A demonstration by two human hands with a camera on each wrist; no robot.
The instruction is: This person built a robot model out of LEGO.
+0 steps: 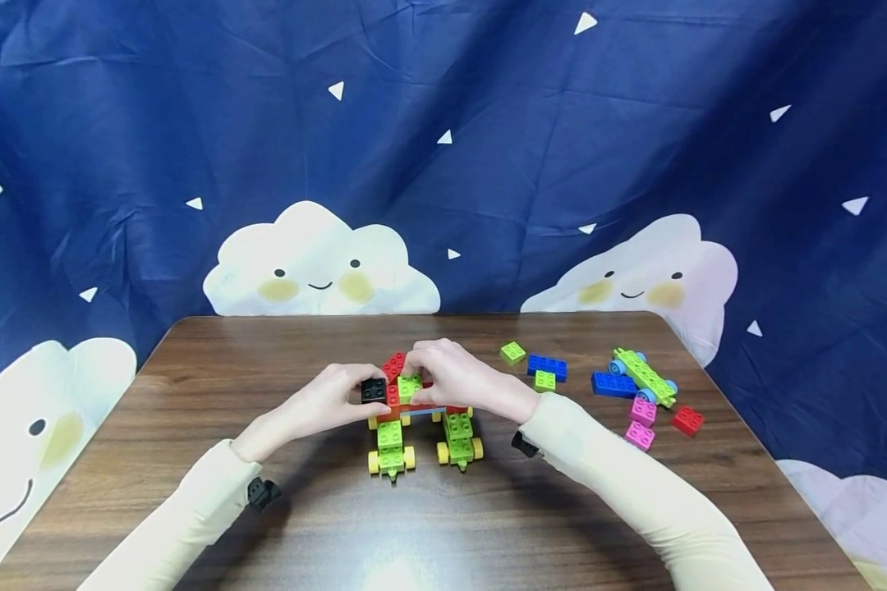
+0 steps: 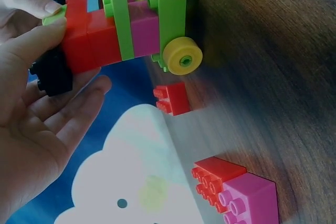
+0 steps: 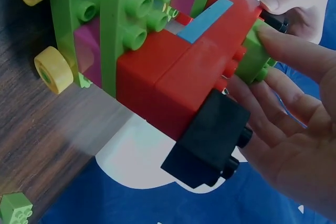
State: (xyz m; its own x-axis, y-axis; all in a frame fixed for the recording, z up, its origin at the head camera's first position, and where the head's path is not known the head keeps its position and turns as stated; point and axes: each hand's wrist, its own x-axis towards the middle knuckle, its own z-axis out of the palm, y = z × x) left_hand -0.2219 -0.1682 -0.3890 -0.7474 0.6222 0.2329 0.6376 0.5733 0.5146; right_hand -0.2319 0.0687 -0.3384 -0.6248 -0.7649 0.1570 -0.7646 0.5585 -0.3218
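Note:
A built toy of toy bricks stands mid-table in the head view, with a red brick beam on top. Below it are pink bricks and lime-green wheeled bases with yellow wheels. My left hand holds a black brick at the beam's left end, thumb on the near side and fingers behind. My right hand pinches a lime-green brick at the beam's studded top. A second black brick sits on the right end, hidden behind the right hand in the head view.
Right of the toy lie blue bricks, lime-green bricks, pink bricks, a red brick and a lime-green base with blue wheels. Red bricks lie behind the toy. A blue curtain hangs beyond the table.

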